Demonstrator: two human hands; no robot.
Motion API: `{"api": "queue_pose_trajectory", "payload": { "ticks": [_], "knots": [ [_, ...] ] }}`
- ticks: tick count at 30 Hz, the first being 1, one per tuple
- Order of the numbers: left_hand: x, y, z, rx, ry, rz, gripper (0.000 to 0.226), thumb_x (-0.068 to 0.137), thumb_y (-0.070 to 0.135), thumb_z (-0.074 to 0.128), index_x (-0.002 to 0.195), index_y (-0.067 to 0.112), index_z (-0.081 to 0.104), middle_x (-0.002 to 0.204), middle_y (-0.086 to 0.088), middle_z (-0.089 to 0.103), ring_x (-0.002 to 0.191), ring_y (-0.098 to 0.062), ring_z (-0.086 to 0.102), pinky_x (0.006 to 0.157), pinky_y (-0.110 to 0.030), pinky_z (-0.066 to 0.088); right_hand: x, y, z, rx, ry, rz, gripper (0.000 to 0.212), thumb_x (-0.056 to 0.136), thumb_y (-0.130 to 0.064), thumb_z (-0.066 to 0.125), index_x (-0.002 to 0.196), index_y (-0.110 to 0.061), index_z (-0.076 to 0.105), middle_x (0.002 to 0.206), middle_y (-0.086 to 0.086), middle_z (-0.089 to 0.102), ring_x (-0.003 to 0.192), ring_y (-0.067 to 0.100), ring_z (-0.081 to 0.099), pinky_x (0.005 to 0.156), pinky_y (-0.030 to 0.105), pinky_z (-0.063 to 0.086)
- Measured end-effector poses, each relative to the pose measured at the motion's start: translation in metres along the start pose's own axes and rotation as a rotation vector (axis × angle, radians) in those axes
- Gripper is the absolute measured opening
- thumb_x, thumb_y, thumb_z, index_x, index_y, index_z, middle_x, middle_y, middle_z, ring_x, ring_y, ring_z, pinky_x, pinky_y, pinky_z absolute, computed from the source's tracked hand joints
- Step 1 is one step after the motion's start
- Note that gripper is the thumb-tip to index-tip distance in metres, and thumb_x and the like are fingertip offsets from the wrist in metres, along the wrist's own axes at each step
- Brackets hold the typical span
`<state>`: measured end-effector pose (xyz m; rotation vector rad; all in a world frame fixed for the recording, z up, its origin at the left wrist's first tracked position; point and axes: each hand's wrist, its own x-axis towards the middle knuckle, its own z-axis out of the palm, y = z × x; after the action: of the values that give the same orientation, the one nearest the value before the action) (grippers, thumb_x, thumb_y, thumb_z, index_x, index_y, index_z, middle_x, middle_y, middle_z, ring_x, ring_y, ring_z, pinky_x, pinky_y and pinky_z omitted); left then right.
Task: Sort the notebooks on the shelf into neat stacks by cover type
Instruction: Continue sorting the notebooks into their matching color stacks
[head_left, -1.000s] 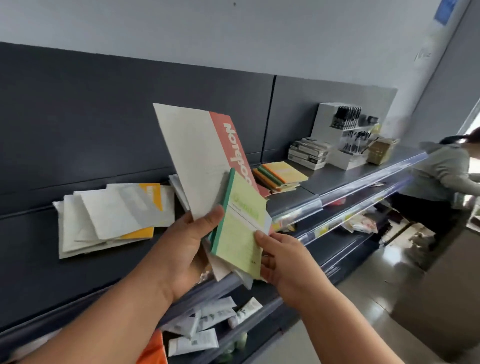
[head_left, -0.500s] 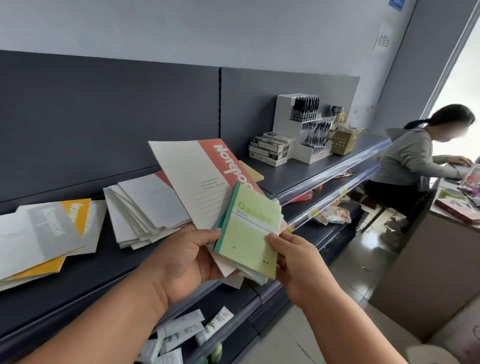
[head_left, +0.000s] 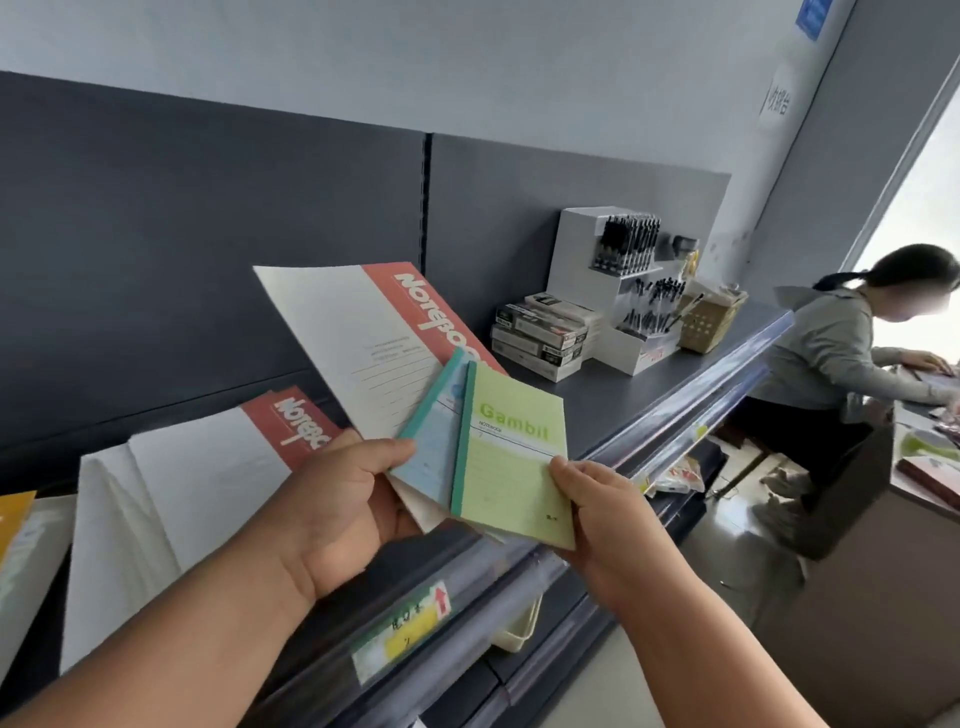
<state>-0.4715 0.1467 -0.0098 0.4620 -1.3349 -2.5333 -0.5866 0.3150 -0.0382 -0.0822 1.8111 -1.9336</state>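
Note:
My left hand (head_left: 337, 512) grips a fan of notebooks above the shelf's front edge: a large white one with a red "Notebook" band (head_left: 363, 343) and a small pale blue one (head_left: 431, 447). My right hand (head_left: 608, 525) pinches the lower right corner of a small green "Gambil" notebook (head_left: 511, 457) lying on top of that fan. On the dark grey shelf (head_left: 618, 405) to the left lies a loose stack of white and red-band notebooks (head_left: 171, 483). A yellow-cover notebook (head_left: 13, 514) shows at the far left edge.
Farther along the shelf sit stacked dark boxes (head_left: 543, 332), a white pen display (head_left: 618, 275) and a woven basket (head_left: 709, 322). A seated person (head_left: 841, 353) works at a counter to the right. Lower shelves with price labels (head_left: 400, 634) run below.
The view has moved right and closer along the shelf. The green notebook has slid to the right off the fan, and a pale blue notebook now shows beneath it.

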Motion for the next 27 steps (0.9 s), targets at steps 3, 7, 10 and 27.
{"api": "queue_pose_trajectory", "payload": {
  "ticks": [3,7,10,27],
  "knots": [
    [0.021,0.018,-0.011,0.008,0.07,0.062,0.032,0.096,0.004,0.042,0.115,0.022,0.06,0.109,-0.013,0.071,0.1,-0.03,0.067,0.078,-0.049,0.057,0.033,-0.013,-0.001,-0.01,0.045,-0.011,0.016,0.098,-0.022,0.055,0.093,-0.009,0.064,0.087,0.009,0.067,0.075,0.022,0.062,0.064,0.034,0.053],
    [0.042,0.029,-0.021,0.02,0.147,0.108,0.037,0.096,0.002,0.04,0.118,0.024,0.061,0.113,-0.011,0.07,0.103,-0.029,0.066,0.086,-0.051,0.053,0.081,-0.032,-0.008,-0.072,0.03,-0.041,0.018,0.1,-0.023,0.052,0.098,-0.008,0.063,0.087,0.008,0.066,0.073,0.019,0.063,0.058,0.031,0.056],
    [0.057,0.029,-0.021,-0.005,0.222,0.152,0.043,0.092,-0.001,0.042,0.124,0.022,0.061,0.118,-0.011,0.069,0.113,-0.032,0.061,0.097,-0.057,0.044,0.125,-0.045,-0.011,-0.13,-0.009,-0.092,0.018,0.1,-0.023,0.051,0.098,-0.01,0.063,0.087,0.007,0.064,0.075,0.019,0.062,0.052,0.029,0.054],
    [0.075,-0.01,0.041,-0.233,0.763,0.479,0.046,0.087,0.008,0.047,0.129,0.023,0.057,0.119,-0.009,0.068,0.108,-0.025,0.064,0.061,-0.033,0.058,0.258,-0.052,0.02,-0.387,-0.556,-0.236,0.016,0.092,-0.022,0.06,0.107,-0.018,0.062,0.102,0.002,0.067,0.09,0.017,0.063,0.076,0.037,0.054]
  ]
}}
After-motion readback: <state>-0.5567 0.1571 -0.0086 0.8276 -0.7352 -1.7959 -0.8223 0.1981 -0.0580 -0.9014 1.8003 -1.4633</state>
